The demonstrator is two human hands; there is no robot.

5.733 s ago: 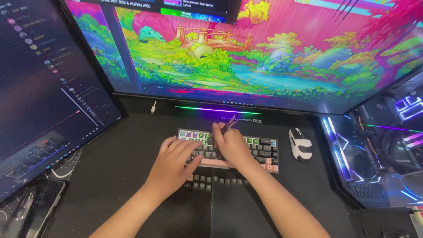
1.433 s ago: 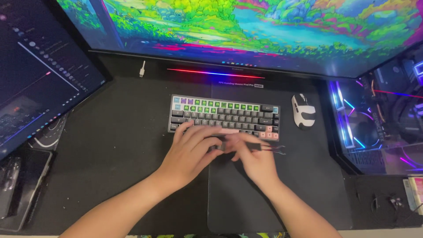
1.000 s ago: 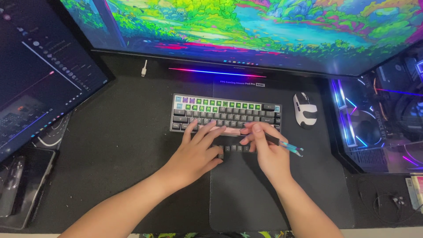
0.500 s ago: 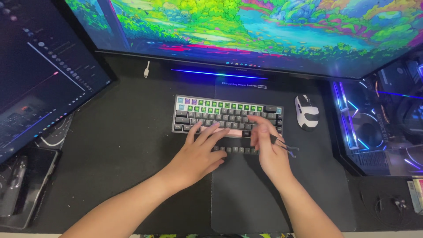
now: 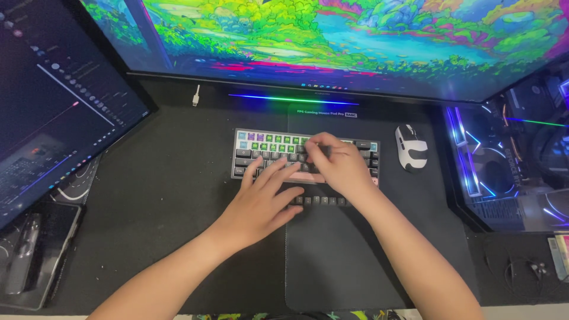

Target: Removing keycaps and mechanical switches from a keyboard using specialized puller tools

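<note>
left hand (image 5: 259, 204) lies flat, fingers spread, on the near-left part of the compact keyboard (image 5: 255, 148); it grips nothing and looks like it's pinning the board so it can't slide on the mouse pad (image 5: 332, 261). right hand (image 5: 338, 166) is curled over the middle key rows, fingertips pinched together at a key; a thin dark bit shows at the pinch but whether it's a tool or a keycap, cannot tell. keyboard sits at the far middle of the desk mat (image 5: 172, 195), straddling the pad's far-left edge, just in front of the big monitor (image 5: 355, 41). a row of loose dark keycaps (image 5: 323, 201) is lined up on the pad along the keyboard's near edge, touching neither hand as far as visible; probably parked there in order, within reach.

white-and-black mouse (image 5: 411, 148) rests right of the keyboard, apart from it. loose cable plug (image 5: 195, 95) lies at the mat's far-left. side monitor (image 5: 47, 101) stands at the left edge.

containers: clear tray (image 5: 32, 261) at the near-left corner holds a dark slim object, unclear what. glass-sided pc case (image 5: 510, 160) at the right edge holds lit fans.
</note>
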